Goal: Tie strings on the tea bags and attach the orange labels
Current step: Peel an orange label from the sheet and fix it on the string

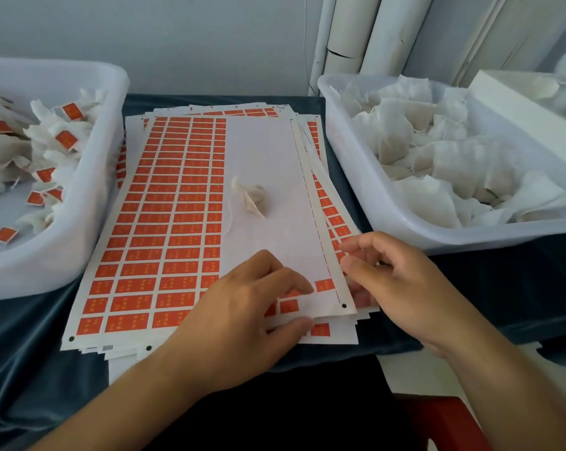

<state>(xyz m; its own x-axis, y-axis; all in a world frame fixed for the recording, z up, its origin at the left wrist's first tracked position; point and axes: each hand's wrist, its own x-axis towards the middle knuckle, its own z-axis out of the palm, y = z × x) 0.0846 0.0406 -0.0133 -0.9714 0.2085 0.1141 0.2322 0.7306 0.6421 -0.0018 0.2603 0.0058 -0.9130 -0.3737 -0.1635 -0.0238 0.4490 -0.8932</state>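
Left hand (pixel 242 317) pressing label sheet (pixel 164 222) at lower centre, fingers curled; right hand (pixel 395 275) loosely curled at sheet's edge, grip unclear; tea bag (pixel 250 196) mid-sheet.

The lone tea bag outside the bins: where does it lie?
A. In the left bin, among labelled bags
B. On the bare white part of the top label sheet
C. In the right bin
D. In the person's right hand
B: the tea bag lies on the peeled white area of the top label sheet, apart from both hands.
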